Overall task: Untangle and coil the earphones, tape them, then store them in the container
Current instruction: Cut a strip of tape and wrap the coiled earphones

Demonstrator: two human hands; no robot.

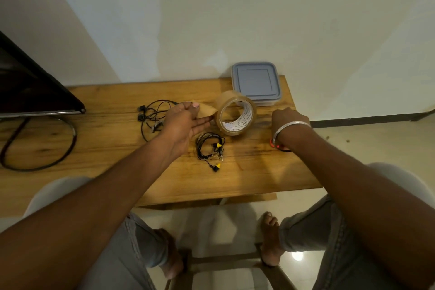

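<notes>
The left hand (186,122) pinches the brown packing tape roll's (236,113) free end. Black, yellow-tipped earphones (210,148) lie coiled just below its fingers. Right hand's (288,122) finger state: cannot tell.

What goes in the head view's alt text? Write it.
A left hand pulls a strip from a roll of brown tape on a wooden table; the right hand rests beside it. Two earphone bundles and a closed container lie nearby.

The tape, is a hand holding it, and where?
Yes. The left hand pinches the loose end pulled off the tape roll. The right hand's grip can't be told.
</notes>
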